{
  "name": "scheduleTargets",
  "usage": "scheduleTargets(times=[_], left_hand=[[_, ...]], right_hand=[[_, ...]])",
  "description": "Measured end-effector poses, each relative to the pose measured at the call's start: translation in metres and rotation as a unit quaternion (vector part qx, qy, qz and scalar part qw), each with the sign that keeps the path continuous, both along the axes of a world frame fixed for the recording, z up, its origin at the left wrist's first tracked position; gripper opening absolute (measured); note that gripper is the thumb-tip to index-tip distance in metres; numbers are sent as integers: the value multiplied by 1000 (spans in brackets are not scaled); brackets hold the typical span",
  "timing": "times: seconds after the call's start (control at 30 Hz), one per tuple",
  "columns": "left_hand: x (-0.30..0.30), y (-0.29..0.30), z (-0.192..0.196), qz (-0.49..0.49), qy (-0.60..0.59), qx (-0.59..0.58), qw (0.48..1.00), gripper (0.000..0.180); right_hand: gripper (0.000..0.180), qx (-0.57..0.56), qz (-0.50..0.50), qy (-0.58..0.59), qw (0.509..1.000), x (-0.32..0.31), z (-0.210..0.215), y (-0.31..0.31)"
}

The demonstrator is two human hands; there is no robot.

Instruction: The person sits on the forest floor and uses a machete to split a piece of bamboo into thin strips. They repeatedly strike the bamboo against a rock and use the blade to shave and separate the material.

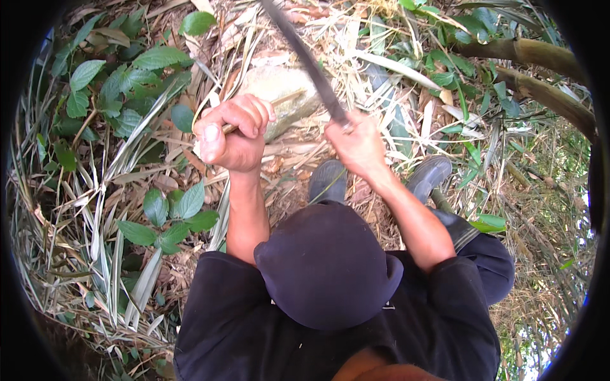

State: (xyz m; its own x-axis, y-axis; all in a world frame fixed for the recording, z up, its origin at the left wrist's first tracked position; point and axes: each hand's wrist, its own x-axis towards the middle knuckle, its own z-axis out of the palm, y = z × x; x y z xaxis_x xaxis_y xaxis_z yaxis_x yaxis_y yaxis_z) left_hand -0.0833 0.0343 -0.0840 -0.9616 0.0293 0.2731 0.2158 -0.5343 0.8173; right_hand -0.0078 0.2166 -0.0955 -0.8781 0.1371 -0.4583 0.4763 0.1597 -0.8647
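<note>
The dark cap (327, 267) is nearest, while left of the pale stone (289, 114) your left hand (234, 130) grasps a thin stick (289, 96) pointing over it, so keep this hand away from the blade (305, 60) your right hand (357, 143) clenches.

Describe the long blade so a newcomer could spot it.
Find the big pale stone. Seen across its upper right edge, the long blade slants up and left from the right hand. It is dark and straight, unlike the pale dry leaves around it.

Dark blade (308, 61) — in right hand (357, 143)
</note>
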Motion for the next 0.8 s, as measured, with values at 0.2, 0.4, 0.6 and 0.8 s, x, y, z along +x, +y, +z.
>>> scheduleTargets(times=[0.2,0.4,0.6,0.8], left_hand=[[3,-3,-2,13,-17,-13,1000,55],[7,-9,-8,38,-37,30,998,55],[7,-9,-5,-38,7,-5,999,55],[-2,-19,-15,-11,-20,62,998,54]], right_hand=[[9,-110,-180,293,933,-8,11,-5],[29,23,34,-187,982,31,-54,-3],[21,64,14,-5,998,3,-1,-3],[21,99,83,-94,987,12,-37,-19]])
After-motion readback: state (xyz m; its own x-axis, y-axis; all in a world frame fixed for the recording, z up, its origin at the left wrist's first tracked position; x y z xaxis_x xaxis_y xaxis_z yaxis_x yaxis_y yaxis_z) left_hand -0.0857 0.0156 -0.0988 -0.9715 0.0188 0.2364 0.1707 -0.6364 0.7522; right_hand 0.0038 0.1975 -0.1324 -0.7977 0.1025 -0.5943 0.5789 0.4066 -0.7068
